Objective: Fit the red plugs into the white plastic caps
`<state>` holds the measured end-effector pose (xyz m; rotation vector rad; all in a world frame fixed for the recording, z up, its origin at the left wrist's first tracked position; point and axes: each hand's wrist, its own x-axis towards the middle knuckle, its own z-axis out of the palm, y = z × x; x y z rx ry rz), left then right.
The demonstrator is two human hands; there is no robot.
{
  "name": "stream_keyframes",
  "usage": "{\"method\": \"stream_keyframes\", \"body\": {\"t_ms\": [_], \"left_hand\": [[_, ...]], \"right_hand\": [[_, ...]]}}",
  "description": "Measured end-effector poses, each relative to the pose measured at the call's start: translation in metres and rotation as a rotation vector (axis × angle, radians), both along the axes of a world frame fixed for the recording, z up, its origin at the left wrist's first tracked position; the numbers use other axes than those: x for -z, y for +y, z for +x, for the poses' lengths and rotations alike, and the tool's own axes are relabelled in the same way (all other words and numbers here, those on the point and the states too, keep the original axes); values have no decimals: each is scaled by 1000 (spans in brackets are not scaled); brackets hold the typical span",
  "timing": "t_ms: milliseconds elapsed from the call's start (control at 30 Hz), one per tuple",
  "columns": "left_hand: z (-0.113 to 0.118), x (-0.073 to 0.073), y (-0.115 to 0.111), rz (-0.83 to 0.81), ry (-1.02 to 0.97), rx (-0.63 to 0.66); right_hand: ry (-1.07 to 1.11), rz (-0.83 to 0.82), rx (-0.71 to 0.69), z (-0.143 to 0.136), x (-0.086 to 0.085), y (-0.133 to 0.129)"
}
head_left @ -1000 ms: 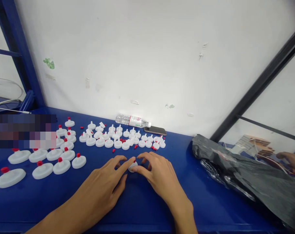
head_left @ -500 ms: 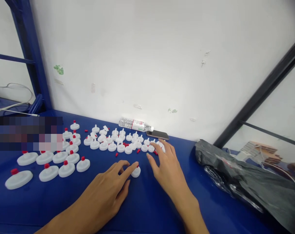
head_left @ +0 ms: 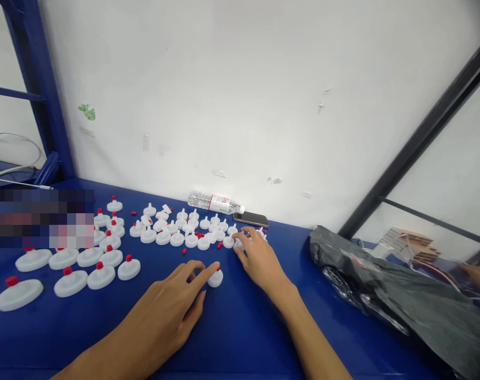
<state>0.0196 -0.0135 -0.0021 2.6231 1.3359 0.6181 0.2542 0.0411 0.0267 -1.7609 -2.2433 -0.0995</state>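
Note:
My left hand (head_left: 170, 303) hovers low over the table, its index finger stretched to the red tip of a white round nozzle cap (head_left: 215, 278). Its thumb is held apart, and nothing shows in its grasp. Farther right, my right hand (head_left: 263, 264) has its thumb and fingers curled round a white nozzle cap (head_left: 238, 244) at the end of the group; the fingers partly hide it. Several white nozzle caps without red tips (head_left: 177, 239) stand beside it, with loose small red tips (head_left: 200, 235) among them. Red-tipped white caps (head_left: 101, 276) stand in rows at left.
A clear plastic bottle (head_left: 214, 202) lies against the wall, with a phone (head_left: 251, 219) by its neck. Grey plastic bags (head_left: 382, 287) cover the table's right side. A blue frame post (head_left: 52, 84) rises at left, a dark post (head_left: 414, 137) at right. A blurred patch hides the far left.
My right hand has moved forward and closed its fingers round a white nozzle cap at the group's right end. My left hand stays by the red-tipped cap. The view has shifted slightly.

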Motion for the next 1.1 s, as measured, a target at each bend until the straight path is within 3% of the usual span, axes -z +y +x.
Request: {"method": "stream_keyframes", "body": {"t_ms": [333, 500, 767, 967, 1100], "left_hand": [[0, 3, 1, -4, 1, 4], [1, 0, 0, -4, 9, 2], [2, -2, 1, 4, 42, -6], [1, 0, 0, 9, 16, 3], [1, -1, 0, -25, 9, 6]], "right_hand": [[117, 21, 9, 3, -3, 1], [167, 61, 100, 7, -4, 0], [275, -11, 139, 17, -10, 3], [239, 107, 275, 25, -18, 0], [188, 68, 306, 36, -13, 3]]}}
